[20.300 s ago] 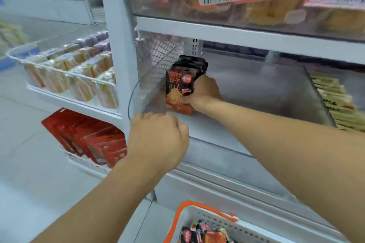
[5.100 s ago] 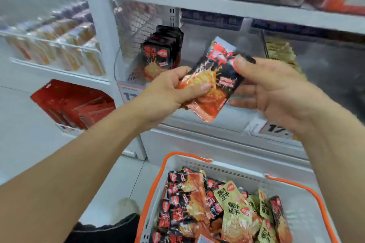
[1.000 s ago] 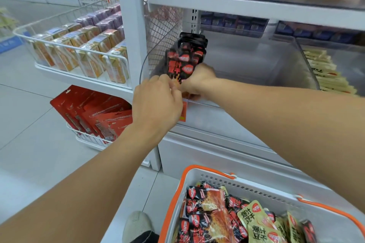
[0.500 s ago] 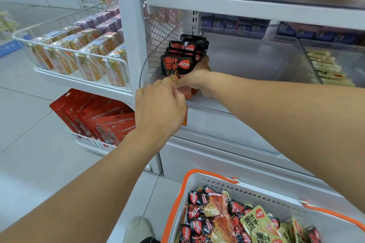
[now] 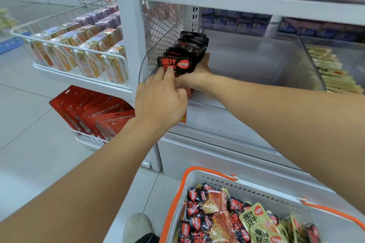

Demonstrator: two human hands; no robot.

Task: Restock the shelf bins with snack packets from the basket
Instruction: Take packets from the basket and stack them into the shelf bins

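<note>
A row of black-and-red snack packets [image 5: 192, 45] stands upright at the left end of a clear plastic shelf bin [image 5: 308, 69]. My left hand [image 5: 161, 100] pinches the lower edge of the front packet [image 5: 174, 64], fingertips on its face. My right hand [image 5: 197, 77] reaches into the bin and cups the right side of the row, thumb along the packets. At the bottom right sits the white basket with orange handles [image 5: 246, 185]. It holds several black-and-red packets [image 5: 207, 213] and yellow-green packets [image 5: 262, 223].
The bin to the right holds yellow packets [image 5: 331, 73]. A wire basket of boxed goods [image 5: 79, 49] hangs to the left, with red carded items [image 5: 94, 116] below it. A white shelf post [image 5: 128, 25] stands between. My shoe [image 5: 138, 227] is beside the basket.
The front packet has come upright at the head of the row, label facing me. My left fingers have slid up onto it and my right hand has shifted along the row's side.
</note>
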